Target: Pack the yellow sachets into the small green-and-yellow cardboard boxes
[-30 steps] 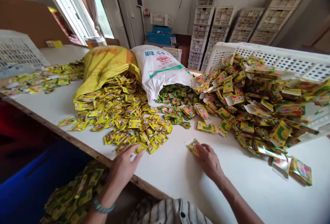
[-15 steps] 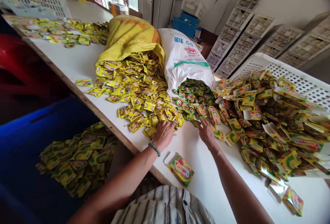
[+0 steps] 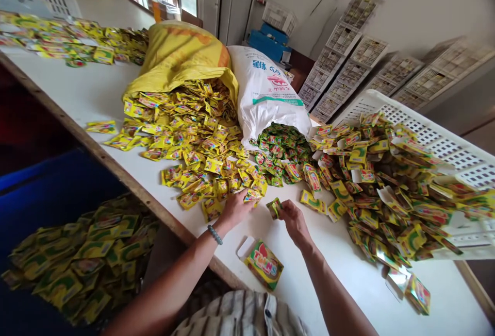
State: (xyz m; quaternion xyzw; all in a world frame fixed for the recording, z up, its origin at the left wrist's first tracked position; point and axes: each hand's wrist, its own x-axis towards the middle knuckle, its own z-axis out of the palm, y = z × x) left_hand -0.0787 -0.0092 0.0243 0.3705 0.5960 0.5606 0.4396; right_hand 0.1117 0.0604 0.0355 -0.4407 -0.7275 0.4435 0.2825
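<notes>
My right hand (image 3: 294, 220) pinches a small green sachet (image 3: 274, 208) just above the white table. To its left, my left hand (image 3: 235, 209), with a beaded bracelet on the wrist, has its fingers closed on a yellow sachet (image 3: 252, 196) at the near edge of the yellow sachet pile (image 3: 209, 163). Green sachets (image 3: 284, 145) spill from a white sack (image 3: 266, 83) beyond my hands. Below them on the table lies a small printed carton (image 3: 263, 265) with its end flap raised.
A yellow sack (image 3: 181, 47) lies behind the yellow pile. On the right, many cartons spill from a white plastic basket (image 3: 436, 130). A blue bin (image 3: 34, 191) holding cartons stands below the table's wooden edge (image 3: 127, 186). Stacked crates (image 3: 340, 52) line the wall.
Both hands have drawn back from the piles toward me. The right now holds a green sachet and the left a yellow one. The view has shifted slightly right.
</notes>
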